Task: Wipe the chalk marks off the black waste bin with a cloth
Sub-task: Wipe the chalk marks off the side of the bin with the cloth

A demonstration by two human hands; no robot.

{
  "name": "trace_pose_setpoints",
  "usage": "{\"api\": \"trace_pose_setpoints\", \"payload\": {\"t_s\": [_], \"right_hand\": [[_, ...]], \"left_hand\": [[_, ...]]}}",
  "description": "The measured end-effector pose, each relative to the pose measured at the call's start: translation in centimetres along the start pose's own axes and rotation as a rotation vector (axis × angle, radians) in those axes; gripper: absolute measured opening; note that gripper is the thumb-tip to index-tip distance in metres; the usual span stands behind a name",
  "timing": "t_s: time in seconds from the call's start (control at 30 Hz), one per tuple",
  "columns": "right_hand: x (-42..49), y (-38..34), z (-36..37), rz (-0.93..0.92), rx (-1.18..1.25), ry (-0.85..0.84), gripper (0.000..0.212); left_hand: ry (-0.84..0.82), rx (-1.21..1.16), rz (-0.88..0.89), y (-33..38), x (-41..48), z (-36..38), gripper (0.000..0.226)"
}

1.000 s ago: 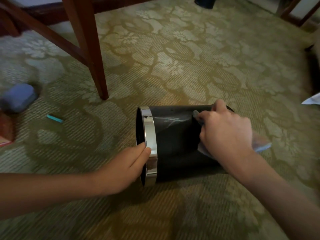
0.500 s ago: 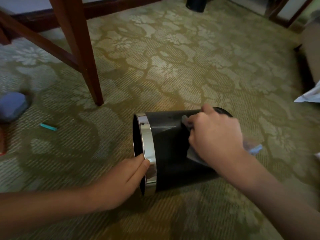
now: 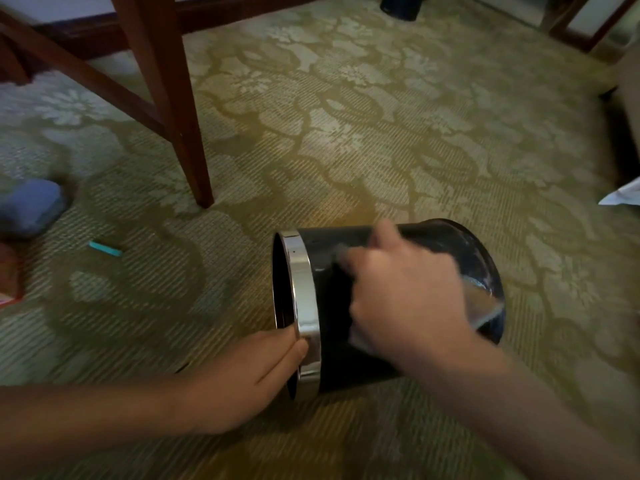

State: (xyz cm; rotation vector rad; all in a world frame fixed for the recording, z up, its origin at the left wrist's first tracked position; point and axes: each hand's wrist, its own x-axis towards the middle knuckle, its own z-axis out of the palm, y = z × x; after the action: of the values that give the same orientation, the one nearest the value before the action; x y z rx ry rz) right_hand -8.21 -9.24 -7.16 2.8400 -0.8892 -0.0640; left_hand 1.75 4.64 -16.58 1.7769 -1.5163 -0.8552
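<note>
A black waste bin with a shiny metal rim lies on its side on the patterned carpet, its mouth facing left. My left hand rests against the metal rim at its lower edge, fingers straight. My right hand, blurred by motion, presses a pale cloth onto the bin's upper side. Part of the cloth sticks out to the right of the hand, over the bin's base. Faint pale smears show near that base; any chalk under the hand is hidden.
A wooden chair leg stands on the carpet up and left of the bin. A teal chalk stick lies at the left, with a blue-grey soft object beyond it. White paper shows at the right edge.
My right hand has slid the cloth leftward along the bin toward the rim. The white chalk lines seen a second ago are no longer visible. My left hand stays on the rim.
</note>
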Motion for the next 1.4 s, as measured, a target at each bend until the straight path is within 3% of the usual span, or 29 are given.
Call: {"api": "trace_pose_setpoints", "payload": {"t_s": [0.13,0.37,0.43,0.53,0.6,0.73,0.87,0.97,1.03,1.07,1.17,1.3,1.4], "right_hand": [[-1.2,-3.0,0.3,-0.197,0.092,-0.051,0.034],[0.0,4.7,-0.1,0.156,-0.177,0.000,0.027],[-0.8,2.6,-0.3,0.083,-0.132,-0.030,0.031],[-2.8,-2.0,-0.5,-0.153,0.124,-0.154,0.037],[-3.5,-2.6,-0.5,-0.220,0.141,-0.198,0.037],[-3.4,4.2,0.1,0.061,-0.091,-0.031,0.035],[-2.5,9.1,0.1,0.258,-0.288,-0.103,0.030],[-3.0,6.8,-0.4,0.163,-0.259,-0.111,0.031],[-3.3,2.7,-0.8,0.018,-0.081,-0.107,0.035],[-3.4,0.5,-0.8,-0.062,0.025,-0.138,0.036],[-3.6,-3.2,-0.9,-0.246,0.116,-0.267,0.038],[-3.6,4.3,0.2,0.006,-0.072,-0.084,0.031],[-3.9,10.5,0.6,0.254,-0.178,-0.041,0.030]], "left_hand": [[-0.043,0.085,0.035,0.1,-0.5,0.5,0.037],[-0.086,-0.029,0.103,0.6,-0.8,-0.2,0.023],[-0.081,0.000,0.170,0.6,-1.0,0.0,0.022],[-0.140,-0.004,0.224,0.7,-1.4,0.7,0.023],[-0.185,-0.006,0.220,0.5,-1.7,1.1,0.029],[-0.203,0.031,0.209,1.5,-1.8,0.1,0.044],[-0.257,-0.154,0.071,1.8,-0.6,-1.0,0.040],[-0.356,-0.318,-0.057,1.9,0.3,-1.8,0.032],[-0.414,-0.325,-0.132,2.1,0.4,-2.0,0.011],[-0.431,-0.325,-0.142,2.0,0.4,-1.9,0.011],[-0.461,-0.286,-0.160,2.0,0.0,-1.5,0.064],[-0.422,-0.356,-0.207,1.3,0.0,-0.9,0.022],[-0.368,-0.351,-0.266,0.8,0.0,-0.9,0.022]]}}
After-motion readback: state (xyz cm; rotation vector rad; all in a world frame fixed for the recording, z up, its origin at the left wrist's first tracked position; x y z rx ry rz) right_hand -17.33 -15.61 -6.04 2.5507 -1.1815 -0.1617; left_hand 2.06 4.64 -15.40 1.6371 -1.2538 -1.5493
